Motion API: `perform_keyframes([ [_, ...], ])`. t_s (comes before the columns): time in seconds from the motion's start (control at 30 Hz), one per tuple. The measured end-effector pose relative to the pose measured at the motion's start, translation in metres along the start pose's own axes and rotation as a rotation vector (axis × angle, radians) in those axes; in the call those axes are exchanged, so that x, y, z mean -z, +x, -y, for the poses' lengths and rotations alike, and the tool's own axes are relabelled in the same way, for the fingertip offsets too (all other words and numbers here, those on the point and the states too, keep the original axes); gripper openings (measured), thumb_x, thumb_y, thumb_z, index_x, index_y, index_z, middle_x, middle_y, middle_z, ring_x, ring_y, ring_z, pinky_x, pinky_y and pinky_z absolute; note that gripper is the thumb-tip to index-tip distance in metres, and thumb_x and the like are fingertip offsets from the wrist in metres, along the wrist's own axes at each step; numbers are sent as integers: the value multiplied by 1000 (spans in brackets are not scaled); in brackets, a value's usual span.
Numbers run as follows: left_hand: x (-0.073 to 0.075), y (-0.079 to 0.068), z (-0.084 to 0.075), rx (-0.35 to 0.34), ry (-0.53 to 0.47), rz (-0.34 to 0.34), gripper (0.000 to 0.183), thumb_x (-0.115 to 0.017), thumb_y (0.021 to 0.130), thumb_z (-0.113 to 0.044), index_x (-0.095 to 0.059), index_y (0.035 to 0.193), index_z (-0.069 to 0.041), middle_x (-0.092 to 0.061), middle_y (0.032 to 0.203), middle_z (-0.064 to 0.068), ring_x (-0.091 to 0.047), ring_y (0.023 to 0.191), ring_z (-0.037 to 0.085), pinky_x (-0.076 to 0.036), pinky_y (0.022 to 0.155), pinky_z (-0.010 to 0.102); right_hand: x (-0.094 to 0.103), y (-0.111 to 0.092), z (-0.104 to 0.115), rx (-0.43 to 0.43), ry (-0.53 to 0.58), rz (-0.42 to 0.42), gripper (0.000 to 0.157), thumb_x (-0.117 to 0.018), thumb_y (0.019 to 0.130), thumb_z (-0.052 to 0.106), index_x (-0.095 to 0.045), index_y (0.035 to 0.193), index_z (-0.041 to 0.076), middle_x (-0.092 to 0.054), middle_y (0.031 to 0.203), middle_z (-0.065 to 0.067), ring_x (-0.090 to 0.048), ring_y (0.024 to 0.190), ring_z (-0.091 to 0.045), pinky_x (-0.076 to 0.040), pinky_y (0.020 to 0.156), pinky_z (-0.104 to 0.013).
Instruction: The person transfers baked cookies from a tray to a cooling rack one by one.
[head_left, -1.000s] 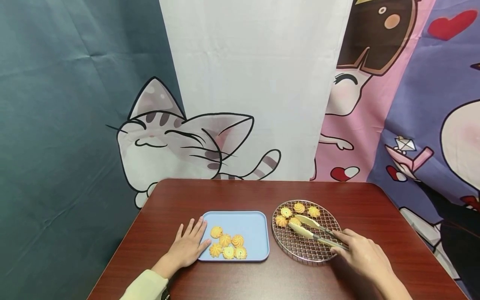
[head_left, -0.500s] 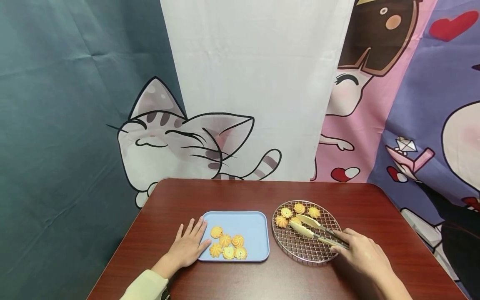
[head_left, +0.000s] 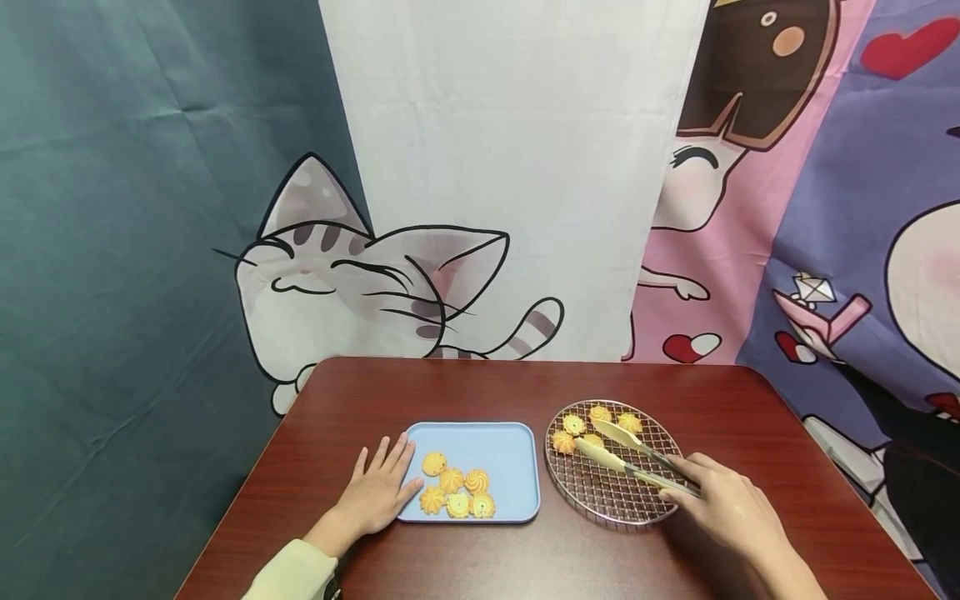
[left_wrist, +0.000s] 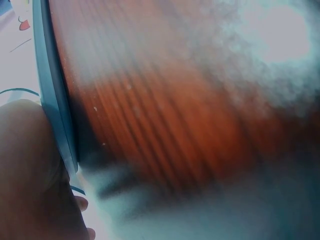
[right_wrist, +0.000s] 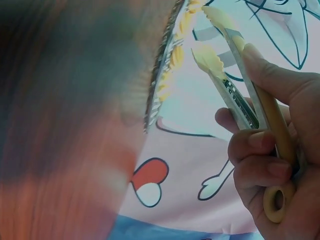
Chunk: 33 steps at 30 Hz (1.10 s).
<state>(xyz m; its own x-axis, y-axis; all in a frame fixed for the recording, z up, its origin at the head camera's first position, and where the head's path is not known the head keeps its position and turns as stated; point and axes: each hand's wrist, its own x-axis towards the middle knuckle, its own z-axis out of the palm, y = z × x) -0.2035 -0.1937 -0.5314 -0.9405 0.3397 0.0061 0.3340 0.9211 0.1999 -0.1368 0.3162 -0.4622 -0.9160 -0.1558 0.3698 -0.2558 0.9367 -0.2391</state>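
Observation:
My right hand (head_left: 731, 508) grips a pair of tongs (head_left: 602, 456) with cream tips and metal arms. In the right wrist view the tongs (right_wrist: 236, 50) stand with their tips spread, nothing between them, apart from the rack. They reach over a round wire cooling rack (head_left: 611, 492), above several piped butter cookies (head_left: 564, 442) at its far left part. One cookie is partly hidden behind the tips. My left hand (head_left: 375, 492) lies with straight fingers at the left edge of a blue tray (head_left: 498, 450). Several cookies (head_left: 451, 480) sit in the tray's lower left.
Tray and rack stand side by side on a dark red wooden table (head_left: 465, 554), a narrow gap between them. Behind the table hangs a printed cloth (head_left: 517, 167) with a cartoon cat. The left wrist view shows mostly blurred tabletop (left_wrist: 165, 115) and the tray's outer side (left_wrist: 56, 90).
The tips of the tongs have risen slightly and spread a little wider over the rack. My left hand, the tray and the cookies have stayed put.

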Motion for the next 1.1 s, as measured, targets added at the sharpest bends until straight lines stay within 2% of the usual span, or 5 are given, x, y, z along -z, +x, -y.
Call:
perform_keyframes([
  [0.23, -4, 0, 3, -16, -26, -30, 70, -43, 106, -50, -34, 158, -5, -26, 166, 14, -20, 152, 44, -10, 117, 68, 0, 5, 14, 42, 5, -21, 50, -89, 75, 34, -76, 119, 14, -71, 107, -3, -71, 84, -32, -53, 59, -50],
  [0.5, -2, 0, 1, -10, -27, -12, 69, -43, 106, -50, -32, 159, -6, -25, 167, 13, -19, 152, 43, -9, 117, 67, -2, 9, 28, 65, 20, -17, 50, -89, 75, 34, -76, 119, 14, -72, 111, -6, -72, 85, -33, -53, 59, -50],
  [0.67, -1, 0, 0, 5, -11, 15, 69, -41, 107, -50, -31, 160, -8, -22, 168, 11, -16, 154, 42, -8, 118, 67, -6, 9, 37, 90, 26, -4, 50, -88, 75, 35, -76, 119, 15, -72, 109, -3, -72, 80, -30, -53, 58, -45],
  [0.9, -4, 1, 2, 3, -1, 4, 69, -40, 106, -51, -31, 159, -8, -22, 168, 10, -16, 154, 41, -8, 118, 66, -11, 10, 49, 102, 33, 1, 51, -88, 75, 41, -77, 119, 17, -70, 102, 4, -70, 73, -25, -50, 55, -40],
  [1.1, -5, 2, 3, 4, -2, 0, 69, -41, 106, -51, -31, 159, -8, -22, 168, 11, -16, 154, 41, -8, 118, 66, -15, 9, 57, 93, 47, 16, 53, -88, 75, 41, -76, 121, 19, -71, 108, 3, -72, 84, -28, -54, 61, -43],
])
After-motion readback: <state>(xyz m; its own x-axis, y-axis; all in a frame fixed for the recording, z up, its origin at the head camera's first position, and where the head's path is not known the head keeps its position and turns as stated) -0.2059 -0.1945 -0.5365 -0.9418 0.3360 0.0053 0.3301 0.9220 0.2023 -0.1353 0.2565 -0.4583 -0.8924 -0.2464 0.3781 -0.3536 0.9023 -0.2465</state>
